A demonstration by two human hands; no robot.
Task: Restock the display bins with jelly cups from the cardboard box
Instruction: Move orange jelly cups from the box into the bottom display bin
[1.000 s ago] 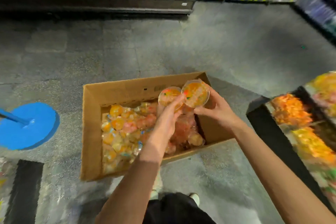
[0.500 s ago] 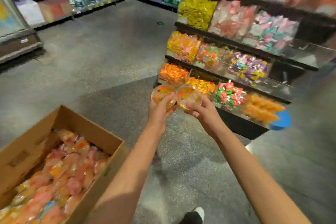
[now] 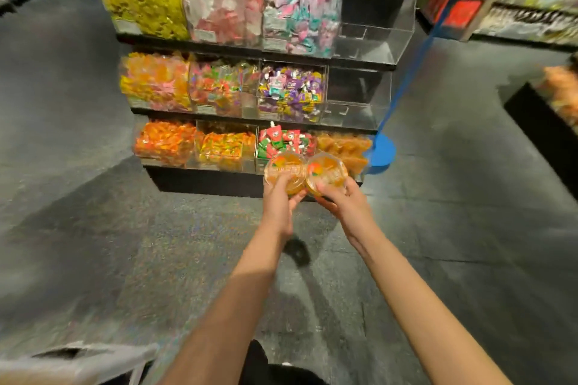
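Both arms reach forward toward a stepped display of clear bins [image 3: 250, 97]. My left hand [image 3: 279, 205] grips an orange jelly cup [image 3: 283, 169] from below. My right hand [image 3: 344, 201] grips a second orange jelly cup [image 3: 327, 172] right beside it, the two lids touching. Both cups hover in front of the bottom row, before the red-and-green candy bin [image 3: 283, 137] and the orange jelly bin [image 3: 342, 145] at the row's right end. The cardboard box is out of view.
The upper two tiers each end in an empty clear bin [image 3: 372, 40] on the right. A blue round stand base [image 3: 380, 151] sits at the display's right corner. Another black display [image 3: 550, 112] stands at the right. Grey floor lies between me and the bins.
I have turned away from the cardboard box to face the display. Both hands carried the two jelly cups from over the box toward the bottom-row bins; the box left the view.
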